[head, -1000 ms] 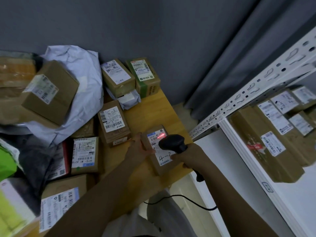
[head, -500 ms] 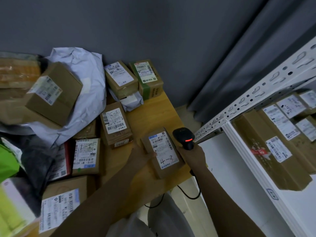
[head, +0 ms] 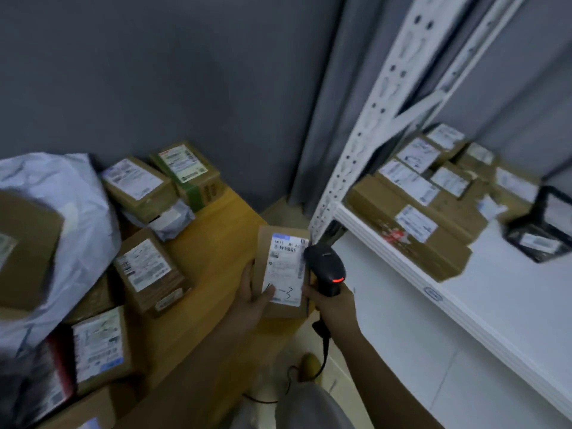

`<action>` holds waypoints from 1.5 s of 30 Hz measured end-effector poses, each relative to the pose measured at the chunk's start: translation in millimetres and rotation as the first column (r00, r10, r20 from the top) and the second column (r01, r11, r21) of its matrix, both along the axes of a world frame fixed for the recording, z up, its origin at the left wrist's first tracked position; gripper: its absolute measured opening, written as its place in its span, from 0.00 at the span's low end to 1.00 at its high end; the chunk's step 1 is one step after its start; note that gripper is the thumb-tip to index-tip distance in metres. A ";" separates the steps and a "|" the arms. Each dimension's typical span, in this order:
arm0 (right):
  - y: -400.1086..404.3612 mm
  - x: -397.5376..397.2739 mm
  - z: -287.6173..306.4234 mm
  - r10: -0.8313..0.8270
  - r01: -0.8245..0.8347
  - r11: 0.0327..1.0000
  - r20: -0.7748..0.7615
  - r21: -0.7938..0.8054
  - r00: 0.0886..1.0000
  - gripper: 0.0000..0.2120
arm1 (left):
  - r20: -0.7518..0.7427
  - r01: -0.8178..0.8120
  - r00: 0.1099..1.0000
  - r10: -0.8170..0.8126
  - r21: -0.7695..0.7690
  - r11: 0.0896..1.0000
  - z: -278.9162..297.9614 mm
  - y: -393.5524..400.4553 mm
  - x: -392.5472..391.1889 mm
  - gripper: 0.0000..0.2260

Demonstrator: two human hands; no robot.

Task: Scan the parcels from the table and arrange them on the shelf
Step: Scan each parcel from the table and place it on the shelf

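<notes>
Left hand (head: 252, 300): thumb over label, fingers under small flat brown cardboard parcel with white label (head: 283, 270), lifted above wooden bench (head: 216, 239) edge. Right hand (head: 332, 305): wrapped round black handheld scanner (head: 326, 269), touching parcel's right edge. Parcel likely light, stiff; safest held by long edges. Beyond: white metal shelf (head: 448, 308), boxes stacked at back.
</notes>
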State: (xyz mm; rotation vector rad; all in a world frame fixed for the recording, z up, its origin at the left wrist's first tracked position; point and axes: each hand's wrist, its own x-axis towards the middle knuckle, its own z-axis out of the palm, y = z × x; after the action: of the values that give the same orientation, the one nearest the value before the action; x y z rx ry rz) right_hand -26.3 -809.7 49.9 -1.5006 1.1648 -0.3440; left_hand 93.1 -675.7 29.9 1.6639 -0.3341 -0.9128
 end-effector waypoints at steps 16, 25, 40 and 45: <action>-165.6 -256.2 112.2 -0.658 0.631 0.753 0.232 0.187 0.717 0.14 | 0.156 0.427 0.900 -0.407 -0.126 0.896 112.7 -279.4 -205.0 0.33; -254.8 -300.6 91.1 -0.516 0.509 0.857 0.171 0.082 0.840 0.09 | 0.300 0.416 0.847 -0.438 0.137 0.899 85.7 -350.4 -267.1 0.23; -266.1 -280.1 71.9 -0.499 0.510 0.855 0.127 -0.089 0.858 0.06 | 0.827 0.283 0.218 -0.519 0.455 0.844 82.8 -390.7 -248.4 0.17; -226.5 -248.6 98.6 -0.351 0.378 0.915 0.188 -0.138 0.917 0.03 | 0.801 0.345 0.516 -0.303 0.129 0.930 95.5 -352.6 -217.2 0.12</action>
State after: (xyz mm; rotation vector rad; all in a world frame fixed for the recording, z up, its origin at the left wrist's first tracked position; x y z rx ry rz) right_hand -274.9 -1036.3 148.5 -1.3657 1.3108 -0.8250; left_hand -124.1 -1028.2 125.4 1.9308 -1.3422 -0.3036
